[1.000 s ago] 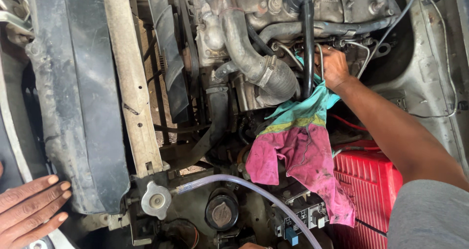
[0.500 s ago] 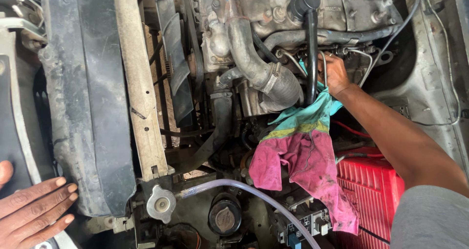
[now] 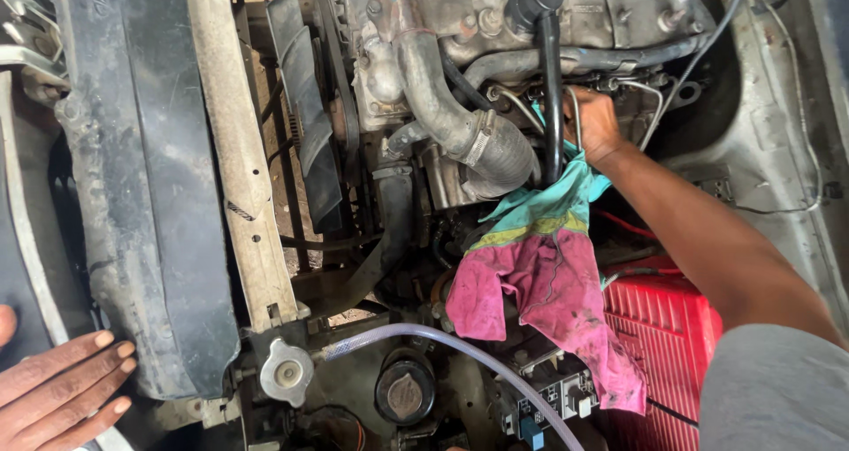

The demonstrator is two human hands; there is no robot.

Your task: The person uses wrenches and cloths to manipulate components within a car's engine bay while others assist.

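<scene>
Thin metal fuel pipes (image 3: pixel 579 106) on the side of an engine (image 3: pixel 495 26), seen from above in an open engine bay, are what the right hand (image 3: pixel 594 126) is working at. The fingers curl in among the pipes; whether they clamp a pipe, a fitting or a small tool cannot be told, as the fingertips are hidden. A vertical black hose (image 3: pixel 552 97) runs just beside the hand, toward the engine. Directly below the wrist hangs a rag (image 3: pixel 553 283), teal at the top and pink lower down, draped over engine parts. Near the forearm sits a red battery (image 3: pixel 659 327). A clear tube (image 3: pixel 460 349) curves past the rag's lower edge. Well away, the left hand (image 3: pixel 57 389) lies flat and open on the front panel (image 3: pixel 141 194), holding nothing. Judging by this, the work looks mid-way: the pipes appear still fitted, and no removed parts are visible.
</scene>
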